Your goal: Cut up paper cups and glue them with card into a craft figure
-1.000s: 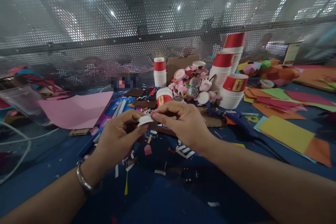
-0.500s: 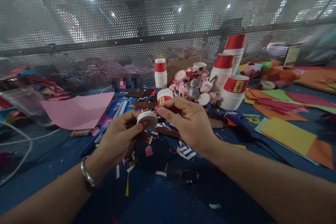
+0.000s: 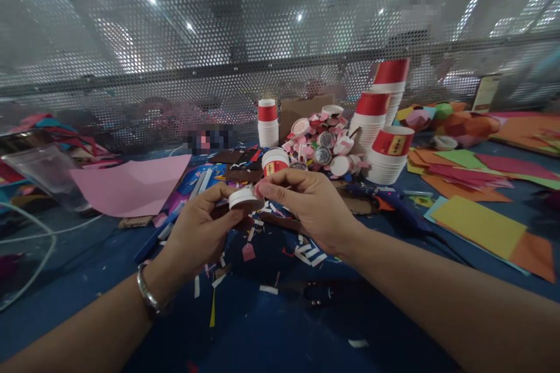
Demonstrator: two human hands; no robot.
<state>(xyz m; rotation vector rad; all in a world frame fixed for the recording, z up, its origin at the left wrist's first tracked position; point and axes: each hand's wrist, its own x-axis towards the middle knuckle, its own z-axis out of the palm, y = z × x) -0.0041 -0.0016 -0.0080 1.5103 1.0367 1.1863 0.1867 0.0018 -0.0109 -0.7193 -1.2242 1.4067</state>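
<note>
My left hand [image 3: 192,236] is closed on a white, round, shallow lid-like piece [image 3: 245,199], its thumb below and its fingers behind. At that piece's right edge, the thumb and forefinger of my right hand [image 3: 317,210] are pinched together. Whatever they hold, if anything, is too small and hidden to make out. Just behind my hands stands a red and white paper cup [image 3: 275,160]. Beyond it is a heap of small white rounds with pink paper bits [image 3: 324,140].
Stacked red and white cups [image 3: 387,154] rise at right, near a dark blue glue gun [image 3: 402,210]. Coloured paper sheets [image 3: 481,227] spread farther right. A pink sheet [image 3: 131,183] and a clear plastic container [image 3: 48,175] lie left. Paper scraps [image 3: 310,250] litter the blue table.
The white round piece has tipped, so its side rim shows more and its face less. My right fingertips have shifted slightly left and down against its edge.
</note>
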